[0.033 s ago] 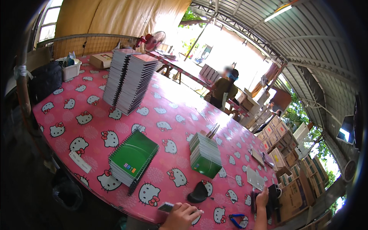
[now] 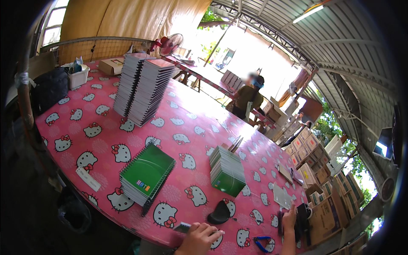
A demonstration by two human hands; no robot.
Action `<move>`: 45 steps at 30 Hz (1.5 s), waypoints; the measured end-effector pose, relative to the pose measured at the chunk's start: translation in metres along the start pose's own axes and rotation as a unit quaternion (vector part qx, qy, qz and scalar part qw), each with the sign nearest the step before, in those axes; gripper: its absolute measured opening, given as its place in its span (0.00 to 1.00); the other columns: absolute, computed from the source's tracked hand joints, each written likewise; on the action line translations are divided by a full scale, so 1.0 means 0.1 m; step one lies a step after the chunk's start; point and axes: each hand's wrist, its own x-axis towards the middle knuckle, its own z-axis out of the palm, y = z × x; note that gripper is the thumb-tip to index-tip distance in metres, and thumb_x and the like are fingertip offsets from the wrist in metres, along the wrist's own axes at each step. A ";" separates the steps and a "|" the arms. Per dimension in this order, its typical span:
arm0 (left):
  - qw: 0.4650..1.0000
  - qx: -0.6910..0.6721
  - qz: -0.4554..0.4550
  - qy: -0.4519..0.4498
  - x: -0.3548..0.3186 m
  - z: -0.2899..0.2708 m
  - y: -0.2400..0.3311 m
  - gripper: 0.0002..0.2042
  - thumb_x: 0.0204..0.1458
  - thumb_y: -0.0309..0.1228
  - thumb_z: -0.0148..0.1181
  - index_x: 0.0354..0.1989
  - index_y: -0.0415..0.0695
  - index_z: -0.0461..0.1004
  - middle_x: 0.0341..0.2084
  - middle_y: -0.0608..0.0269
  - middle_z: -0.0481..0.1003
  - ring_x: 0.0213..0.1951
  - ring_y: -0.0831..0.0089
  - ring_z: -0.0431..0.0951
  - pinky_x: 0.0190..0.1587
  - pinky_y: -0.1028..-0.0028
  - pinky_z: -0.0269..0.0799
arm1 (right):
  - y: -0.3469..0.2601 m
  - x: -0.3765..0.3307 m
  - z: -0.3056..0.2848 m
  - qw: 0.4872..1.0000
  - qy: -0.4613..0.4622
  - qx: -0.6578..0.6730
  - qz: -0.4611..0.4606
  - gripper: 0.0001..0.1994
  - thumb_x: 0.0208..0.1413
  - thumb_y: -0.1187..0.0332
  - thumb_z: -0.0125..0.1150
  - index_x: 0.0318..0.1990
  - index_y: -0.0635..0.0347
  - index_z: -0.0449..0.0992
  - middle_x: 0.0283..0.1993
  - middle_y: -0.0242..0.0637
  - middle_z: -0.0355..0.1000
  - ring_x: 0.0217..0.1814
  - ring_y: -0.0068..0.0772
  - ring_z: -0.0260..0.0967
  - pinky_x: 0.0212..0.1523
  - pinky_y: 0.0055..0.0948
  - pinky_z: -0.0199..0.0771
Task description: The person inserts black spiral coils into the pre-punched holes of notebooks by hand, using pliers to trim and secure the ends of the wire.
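At the near edge of the table my left hand (image 2: 197, 238) is closed, its fingers curled over a thin dark green-edged booklet (image 2: 182, 227) whose corner juts out to the left. My right hand (image 2: 289, 219) is at the right side, fingers raised and bent beside a black device (image 2: 304, 214); what lies in them is hidden. Between the hands are blue-handled pliers (image 2: 260, 244) and a black rounded object (image 2: 219, 212). A pile of green spiral notebooks (image 2: 148, 172) lies left of centre. Another pile of green-covered booklets (image 2: 227, 172) stands to its right.
Two tall stacks of spiral notebooks (image 2: 148, 91) rise at the far left of the pink patterned table (image 2: 95, 112). A clear sheet (image 2: 281, 196) lies beyond my right hand. Cardboard boxes (image 2: 327, 221) are piled to the right. A person (image 2: 248, 100) sits farther back, near a fan (image 2: 172, 44).
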 end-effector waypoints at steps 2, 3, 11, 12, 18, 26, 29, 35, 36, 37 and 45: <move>0.998 0.051 -0.008 -0.033 0.02 -0.06 -0.12 0.12 0.45 0.26 0.59 0.39 0.53 0.78 0.34 0.73 0.75 0.40 0.74 0.74 0.48 0.69 0.61 | -0.83 -0.04 -0.26 0.980 -0.099 0.169 0.032 0.17 0.54 0.77 0.47 0.52 0.61 0.68 0.38 0.47 0.68 0.41 0.43 0.68 0.46 0.35 0.70; 0.998 0.054 -0.002 -0.026 0.03 -0.04 -0.14 0.11 0.44 0.26 0.60 0.38 0.53 0.79 0.33 0.74 0.75 0.39 0.75 0.73 0.46 0.70 0.61 | -0.98 -0.14 -0.31 0.959 -0.158 0.236 0.020 0.16 0.55 0.77 0.48 0.52 0.60 0.69 0.37 0.42 0.67 0.39 0.35 0.67 0.42 0.30 0.70; 0.999 0.054 -0.005 0.003 0.09 0.03 -0.10 0.10 0.43 0.28 0.62 0.35 0.55 0.79 0.31 0.74 0.75 0.37 0.76 0.73 0.42 0.71 0.61 | -2.33 -0.70 -0.50 0.845 -0.312 0.426 -0.087 0.13 0.55 0.80 0.53 0.47 0.59 0.74 0.34 0.31 0.67 0.36 0.22 0.64 0.35 0.21 0.66; 0.999 0.050 -0.004 -0.005 0.07 0.04 -0.11 0.10 0.44 0.29 0.62 0.37 0.52 0.78 0.32 0.72 0.75 0.39 0.75 0.73 0.43 0.71 0.61 | -2.40 -0.72 -0.50 0.845 -0.301 0.421 -0.129 0.11 0.55 0.79 0.54 0.46 0.61 0.75 0.35 0.31 0.68 0.35 0.20 0.65 0.34 0.19 0.66; 0.997 0.072 -0.035 -0.005 0.14 0.05 -0.15 0.10 0.41 0.29 0.65 0.34 0.51 0.77 0.28 0.71 0.74 0.35 0.71 0.73 0.42 0.68 0.61 | -2.55 -0.87 -0.36 0.775 -0.338 0.533 0.007 0.11 0.50 0.81 0.61 0.42 0.64 0.76 0.37 0.32 0.72 0.38 0.18 0.69 0.37 0.18 0.70; 0.996 0.066 -0.043 -0.037 0.14 0.08 -0.13 0.09 0.40 0.29 0.65 0.31 0.50 0.77 0.27 0.71 0.74 0.35 0.70 0.72 0.41 0.68 0.60 | -2.55 -0.88 -0.39 0.785 -0.338 0.515 -0.067 0.09 0.51 0.82 0.59 0.41 0.66 0.76 0.37 0.36 0.74 0.38 0.25 0.73 0.38 0.24 0.73; 0.995 0.083 -0.044 -0.039 0.14 0.05 -0.09 0.08 0.40 0.29 0.66 0.30 0.50 0.77 0.27 0.71 0.74 0.35 0.71 0.73 0.40 0.68 0.59 | -2.54 -0.86 -0.38 0.785 -0.337 0.509 -0.110 0.09 0.51 0.82 0.59 0.41 0.65 0.76 0.37 0.37 0.74 0.38 0.26 0.73 0.38 0.25 0.74; 0.994 0.090 -0.043 -0.039 0.14 0.07 -0.08 0.08 0.40 0.29 0.65 0.31 0.50 0.77 0.27 0.71 0.74 0.35 0.71 0.73 0.40 0.69 0.59 | -2.52 -0.84 -0.32 0.787 -0.346 0.479 -0.179 0.10 0.50 0.80 0.61 0.41 0.63 0.76 0.36 0.38 0.73 0.36 0.30 0.73 0.36 0.27 0.73; 0.994 0.094 -0.038 -0.042 0.14 0.07 -0.08 0.08 0.41 0.29 0.65 0.32 0.51 0.76 0.27 0.72 0.74 0.35 0.72 0.72 0.40 0.69 0.59 | -2.51 -0.83 -0.32 0.783 -0.357 0.474 -0.187 0.10 0.50 0.79 0.61 0.41 0.63 0.76 0.35 0.37 0.73 0.36 0.30 0.73 0.36 0.27 0.73; 0.994 0.097 -0.034 -0.045 0.14 0.07 -0.08 0.09 0.41 0.29 0.64 0.33 0.51 0.76 0.28 0.72 0.74 0.35 0.72 0.72 0.41 0.69 0.59 | -2.52 -0.82 -0.34 0.771 -0.396 0.474 -0.155 0.11 0.51 0.78 0.60 0.43 0.62 0.75 0.34 0.37 0.73 0.35 0.30 0.73 0.35 0.28 0.73; 0.985 0.129 -0.042 -0.103 0.13 0.06 0.02 0.13 0.43 0.35 0.65 0.39 0.53 0.74 0.31 0.72 0.74 0.38 0.72 0.72 0.45 0.63 0.56 | -2.50 -0.72 -0.37 0.734 -0.473 0.474 -0.108 0.21 0.56 0.73 0.59 0.58 0.58 0.67 0.37 0.36 0.73 0.35 0.23 0.71 0.34 0.24 0.73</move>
